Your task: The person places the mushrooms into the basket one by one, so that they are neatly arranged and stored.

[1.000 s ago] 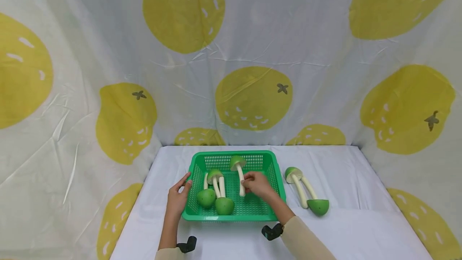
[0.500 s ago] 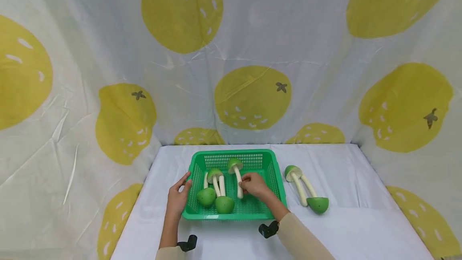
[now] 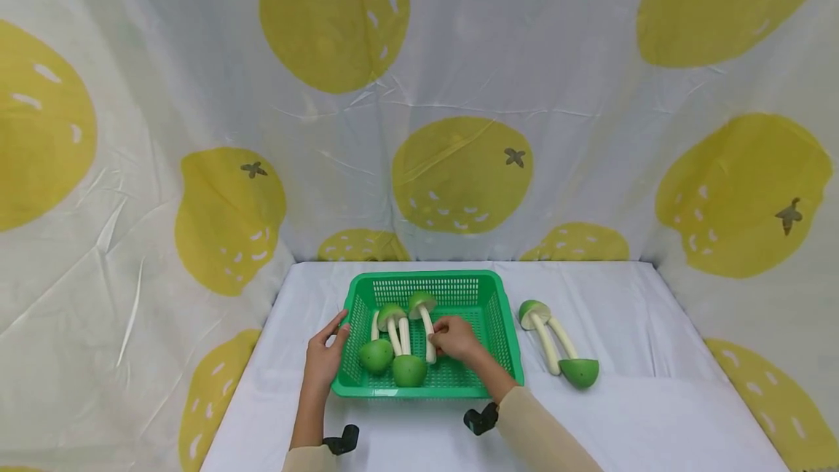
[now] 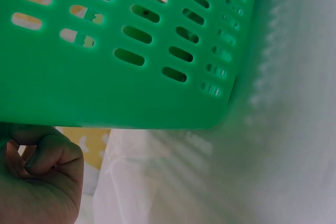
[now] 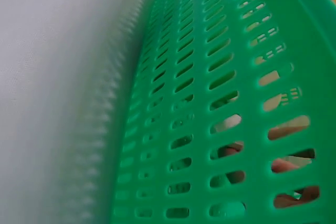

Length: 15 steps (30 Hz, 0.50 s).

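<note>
Basket point(image 3: 432, 392): smooth, glossy plastic. Mushrooms point(image 3: 426, 323): smooth, matt. Backdrop point(image 3: 577, 181): creased, faintly shiny cloth.

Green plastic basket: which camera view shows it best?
The head view: the green plastic basket is in frame from back to front, with nearly its whole rim, its inside and the green-capped mushrooms in it. The left wrist and right wrist views each show only part of its slotted outside, close up.

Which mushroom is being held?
The rightmost mushroom inside the green basket: the right hand pinches it by the stem, while no hand holds any other.
</note>
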Motion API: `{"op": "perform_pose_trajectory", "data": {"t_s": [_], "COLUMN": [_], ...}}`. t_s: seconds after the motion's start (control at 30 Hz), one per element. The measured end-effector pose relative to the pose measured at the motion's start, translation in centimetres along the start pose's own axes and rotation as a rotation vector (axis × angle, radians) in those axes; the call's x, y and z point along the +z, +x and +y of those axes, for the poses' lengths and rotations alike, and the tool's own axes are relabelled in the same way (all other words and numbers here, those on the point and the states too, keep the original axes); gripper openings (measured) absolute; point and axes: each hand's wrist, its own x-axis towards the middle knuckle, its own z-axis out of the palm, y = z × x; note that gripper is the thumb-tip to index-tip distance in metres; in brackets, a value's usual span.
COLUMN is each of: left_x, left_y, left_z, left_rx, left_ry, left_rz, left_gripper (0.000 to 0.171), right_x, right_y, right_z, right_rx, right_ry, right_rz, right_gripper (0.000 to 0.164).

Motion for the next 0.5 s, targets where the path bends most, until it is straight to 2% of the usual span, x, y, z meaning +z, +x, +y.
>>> {"op": "perform_pose_trajectory", "data": {"t_s": [0.5], "left_x": [-0.07], "left_y": [-0.12], "left_z": [0.03], "left_rx": [-0.004], "left_ry": [0.005], "left_rz": [-0.006], "left_gripper": [0.041], "right_x": [1.01], "right_y": [0.64], "right_z": [0.57], "right_rx": [0.03], "right_ry": [-0.11], "right_rz": [0.033], "right_gripper": [0.022]}}
